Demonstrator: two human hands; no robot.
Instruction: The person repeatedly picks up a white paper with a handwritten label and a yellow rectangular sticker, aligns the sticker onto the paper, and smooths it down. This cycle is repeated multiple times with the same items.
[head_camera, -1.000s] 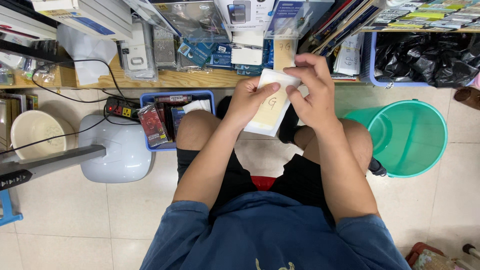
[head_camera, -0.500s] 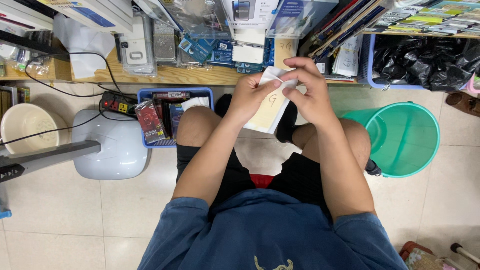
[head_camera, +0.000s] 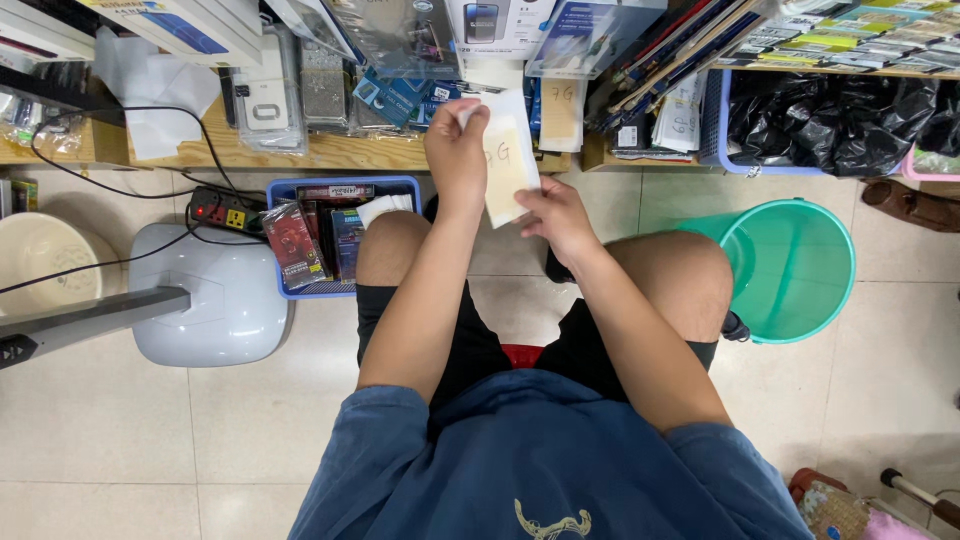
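Observation:
I sit on a low seat with my knees apart. My left hand (head_camera: 456, 150) is raised and grips the top of a flat, pale yellow packet with a white backing (head_camera: 508, 162). My right hand (head_camera: 553, 215) pinches the packet's lower right edge. The packet hangs upright above the tiled floor, in front of a low wooden shelf (head_camera: 330, 152) stacked with boxed and bagged phone accessories.
A blue basket of small packaged items (head_camera: 322, 236) stands by my left knee. A green plastic bucket (head_camera: 795, 265) sits by my right knee. A grey fan base (head_camera: 215, 295), a power strip (head_camera: 220, 210) with cables and a cream bowl (head_camera: 35, 255) lie at the left.
My left hand has lifted the packet up and away toward the shelf. My right hand has dropped from the top of the packet to its lower edge.

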